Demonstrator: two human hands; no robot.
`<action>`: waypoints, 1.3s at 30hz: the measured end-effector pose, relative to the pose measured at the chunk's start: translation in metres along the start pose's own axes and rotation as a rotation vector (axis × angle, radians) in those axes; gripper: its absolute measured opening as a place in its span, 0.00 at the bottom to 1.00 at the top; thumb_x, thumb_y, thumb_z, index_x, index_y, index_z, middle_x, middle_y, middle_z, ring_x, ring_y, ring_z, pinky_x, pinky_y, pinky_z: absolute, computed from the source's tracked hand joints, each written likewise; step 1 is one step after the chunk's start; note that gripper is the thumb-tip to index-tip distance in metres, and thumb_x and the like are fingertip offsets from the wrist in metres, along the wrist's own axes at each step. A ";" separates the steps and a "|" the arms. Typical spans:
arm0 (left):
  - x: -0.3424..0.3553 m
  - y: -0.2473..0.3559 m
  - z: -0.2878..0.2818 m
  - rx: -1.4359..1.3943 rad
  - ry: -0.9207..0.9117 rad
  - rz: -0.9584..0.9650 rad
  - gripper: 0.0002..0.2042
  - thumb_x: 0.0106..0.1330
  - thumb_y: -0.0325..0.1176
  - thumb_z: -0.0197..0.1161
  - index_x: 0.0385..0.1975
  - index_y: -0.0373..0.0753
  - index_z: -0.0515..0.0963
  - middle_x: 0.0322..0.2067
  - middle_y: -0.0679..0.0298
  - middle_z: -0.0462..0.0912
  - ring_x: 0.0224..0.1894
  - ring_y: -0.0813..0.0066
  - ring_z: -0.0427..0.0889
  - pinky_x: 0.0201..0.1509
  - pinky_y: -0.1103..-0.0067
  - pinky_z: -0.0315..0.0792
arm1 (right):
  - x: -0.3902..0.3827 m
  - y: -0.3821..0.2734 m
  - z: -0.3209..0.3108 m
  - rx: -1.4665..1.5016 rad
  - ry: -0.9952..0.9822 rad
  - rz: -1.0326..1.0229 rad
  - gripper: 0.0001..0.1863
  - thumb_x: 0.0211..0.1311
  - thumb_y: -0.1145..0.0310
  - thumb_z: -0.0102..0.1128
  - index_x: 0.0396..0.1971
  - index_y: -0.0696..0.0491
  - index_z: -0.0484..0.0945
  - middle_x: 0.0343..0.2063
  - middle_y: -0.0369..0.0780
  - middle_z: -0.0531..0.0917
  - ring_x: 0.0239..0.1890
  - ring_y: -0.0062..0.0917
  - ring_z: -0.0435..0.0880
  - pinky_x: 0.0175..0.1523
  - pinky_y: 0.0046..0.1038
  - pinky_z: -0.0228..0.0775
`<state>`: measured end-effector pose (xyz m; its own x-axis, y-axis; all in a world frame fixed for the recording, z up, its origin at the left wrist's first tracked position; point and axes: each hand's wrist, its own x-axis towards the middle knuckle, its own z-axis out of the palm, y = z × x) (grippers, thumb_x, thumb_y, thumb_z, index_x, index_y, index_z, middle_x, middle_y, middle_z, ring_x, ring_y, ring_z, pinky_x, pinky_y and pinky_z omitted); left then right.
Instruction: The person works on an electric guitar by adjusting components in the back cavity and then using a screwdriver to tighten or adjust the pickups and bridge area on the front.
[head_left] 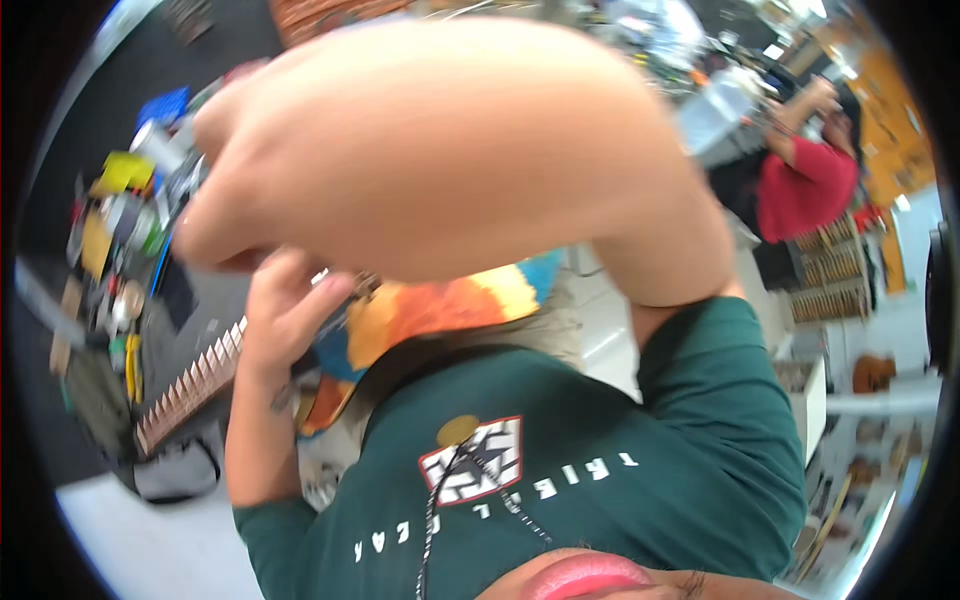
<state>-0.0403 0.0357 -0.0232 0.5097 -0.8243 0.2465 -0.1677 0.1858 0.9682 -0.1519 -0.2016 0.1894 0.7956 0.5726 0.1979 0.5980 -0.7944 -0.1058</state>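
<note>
Your right forearm [450, 150] crosses the upper middle of the view, large and blurred, and ends at the left in your right hand [250, 180], whose fingers curl downward. Your left hand [280, 312] is just below it, thumb pointing to the right and fingertips partly hidden behind the right hand. You have the two hands close together, but I cannot tell whether they touch, or whether either set of fingers is clamped on anything. Near your left thumb is a small dark metallic part [366, 286], too blurred to make out. The orange, yellow and blue piece [440, 312] lies in front of your torso, below the right forearm and partly covered by it. A long ridged strip [192, 385] slants from beside your left wrist to the near corner of the dark workbench [75, 170] on your left. Toward the workbench's left edge you have a yellow item [127, 171], a white cylinder [157, 146] and a blue item [163, 106]; nearer its near corner are a yellow-handled tool [133, 368] and a dark bag [97, 397]. Off to your right is a person in a red top [808, 192], arms raised.
</note>
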 end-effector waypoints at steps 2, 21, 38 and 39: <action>0.001 0.003 0.004 -0.023 -0.031 -0.005 0.13 0.81 0.24 0.67 0.59 0.24 0.84 0.51 0.55 0.92 0.52 0.65 0.91 0.59 0.69 0.83 | -0.006 0.006 0.015 0.090 0.067 -0.024 0.18 0.70 0.60 0.76 0.54 0.51 0.89 0.53 0.41 0.92 0.57 0.34 0.91 0.60 0.34 0.87; 0.017 -0.015 0.008 -0.043 0.057 0.184 0.11 0.72 0.28 0.82 0.48 0.33 0.89 0.37 0.66 0.93 0.41 0.81 0.88 0.50 0.78 0.82 | -0.007 0.002 0.034 0.197 0.143 -0.025 0.21 0.69 0.65 0.75 0.59 0.54 0.85 0.56 0.41 0.90 0.58 0.33 0.90 0.61 0.35 0.85; 0.016 0.005 0.005 0.128 -0.022 0.158 0.04 0.77 0.23 0.74 0.46 0.32 0.90 0.39 0.66 0.93 0.41 0.80 0.88 0.48 0.77 0.84 | 0.001 0.005 0.041 0.172 0.219 -0.063 0.25 0.69 0.70 0.74 0.64 0.56 0.81 0.59 0.40 0.89 0.60 0.31 0.89 0.62 0.35 0.83; 0.013 0.002 0.001 0.130 -0.020 0.159 0.04 0.77 0.23 0.74 0.46 0.32 0.90 0.39 0.66 0.93 0.41 0.80 0.88 0.48 0.77 0.84 | 0.002 0.005 0.042 0.172 0.222 -0.068 0.25 0.69 0.70 0.74 0.64 0.56 0.81 0.59 0.40 0.89 0.60 0.31 0.89 0.62 0.35 0.83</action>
<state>-0.0351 0.0245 -0.0183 0.4513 -0.8009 0.3937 -0.3527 0.2452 0.9031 -0.1439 -0.1957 0.1484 0.7236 0.5502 0.4168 0.6723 -0.6986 -0.2449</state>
